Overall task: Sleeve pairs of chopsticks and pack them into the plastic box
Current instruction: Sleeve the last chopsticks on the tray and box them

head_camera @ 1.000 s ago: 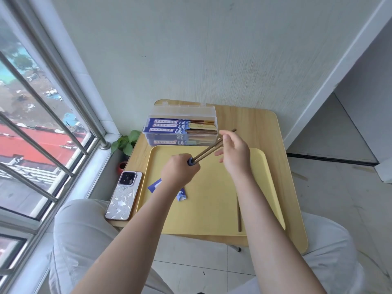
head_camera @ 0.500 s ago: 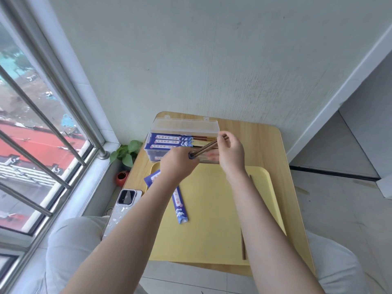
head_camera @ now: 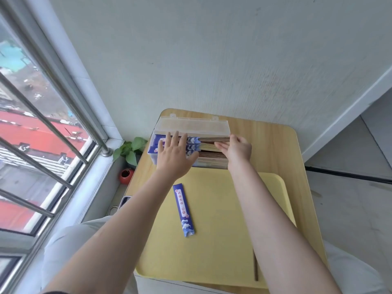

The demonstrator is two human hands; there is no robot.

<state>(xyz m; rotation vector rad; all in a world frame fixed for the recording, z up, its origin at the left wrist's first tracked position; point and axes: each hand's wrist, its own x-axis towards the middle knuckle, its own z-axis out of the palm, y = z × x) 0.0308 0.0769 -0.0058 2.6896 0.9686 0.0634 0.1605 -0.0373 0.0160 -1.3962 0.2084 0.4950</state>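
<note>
The clear plastic box (head_camera: 192,124) stands open at the back of the table, its lid raised against the wall, with several blue-sleeved chopstick pairs (head_camera: 194,143) lying inside. My left hand (head_camera: 174,155) rests flat on the sleeved ends, fingers spread. My right hand (head_camera: 235,148) lies open over the bare wooden ends at the box's right side. One empty blue paper sleeve (head_camera: 183,210) lies on the yellow tray (head_camera: 222,209). A loose brown chopstick (head_camera: 255,266) pokes out beside my right forearm near the tray's front edge.
The tray sits on a small wooden table (head_camera: 275,149) against a white wall. A phone (head_camera: 125,200) peeks out at the table's left edge. A small plant in a red pot (head_camera: 127,175) stands by the barred window on the left.
Both hands moved forward to the box with the sleeved pair and let it go there; the hands now lie open on the packed pairs. The camera tilted upward.
</note>
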